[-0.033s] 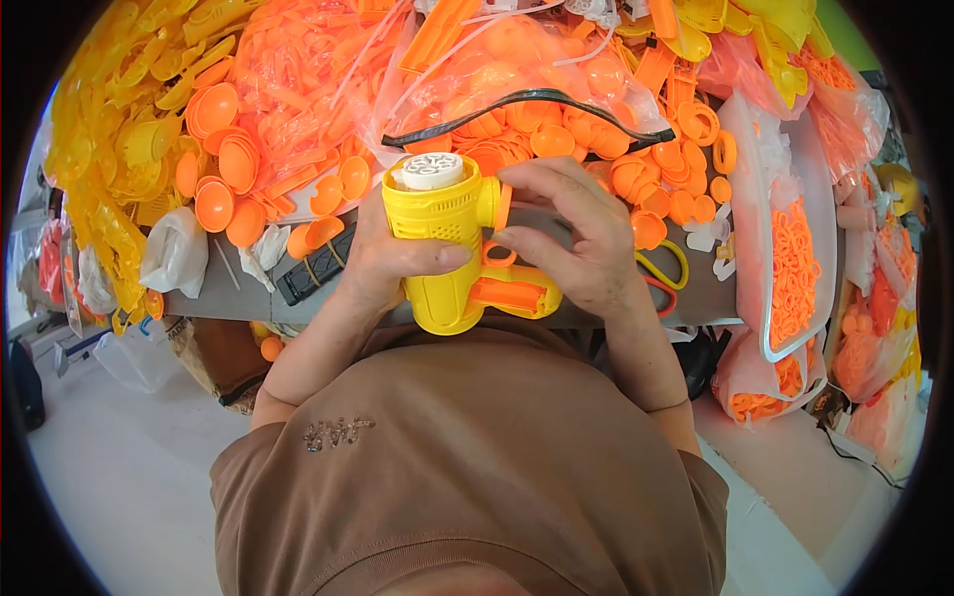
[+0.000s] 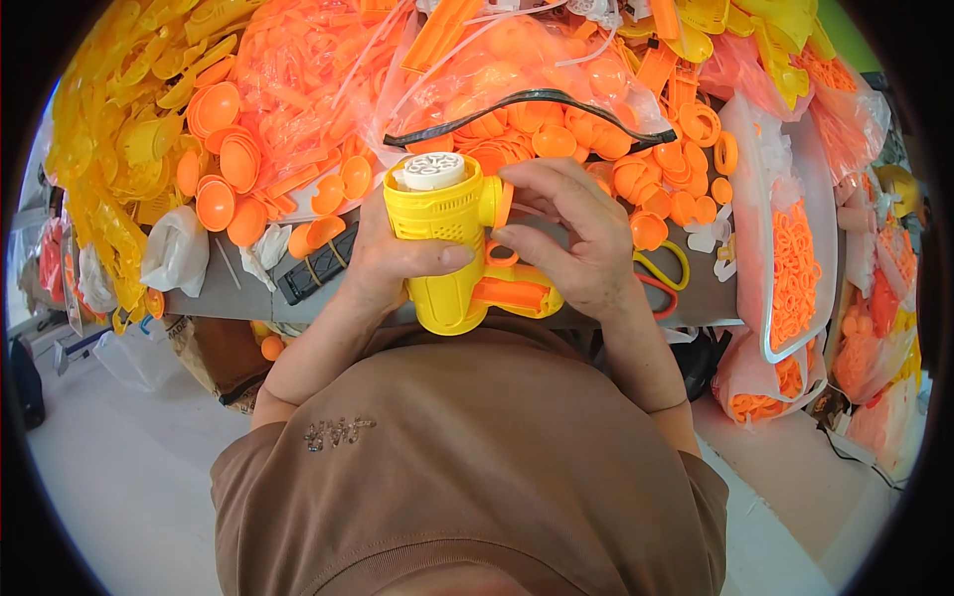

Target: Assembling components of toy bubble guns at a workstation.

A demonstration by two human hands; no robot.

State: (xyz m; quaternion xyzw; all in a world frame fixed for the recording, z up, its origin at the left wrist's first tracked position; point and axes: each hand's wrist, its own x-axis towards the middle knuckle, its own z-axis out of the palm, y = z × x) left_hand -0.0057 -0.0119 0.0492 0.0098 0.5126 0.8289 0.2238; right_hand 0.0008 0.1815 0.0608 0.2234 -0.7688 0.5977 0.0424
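Over the near edge of the bench (image 2: 711, 283), the left hand (image 2: 377, 258) wraps around a yellow plastic housing (image 2: 447, 285) with a white round insert (image 2: 434, 172) in its top. The right hand (image 2: 586, 248) pinches an orange disc (image 2: 505, 203) at its side. Sparkly lettering (image 2: 339, 434) decorates the brown shirt (image 2: 477, 467).

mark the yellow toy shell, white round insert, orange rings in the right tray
Yellow toy shell (image 2: 440, 293), head view: lower body.
White round insert (image 2: 434, 170), head view: top face.
Orange rings (image 2: 793, 278), head view: heap's middle.
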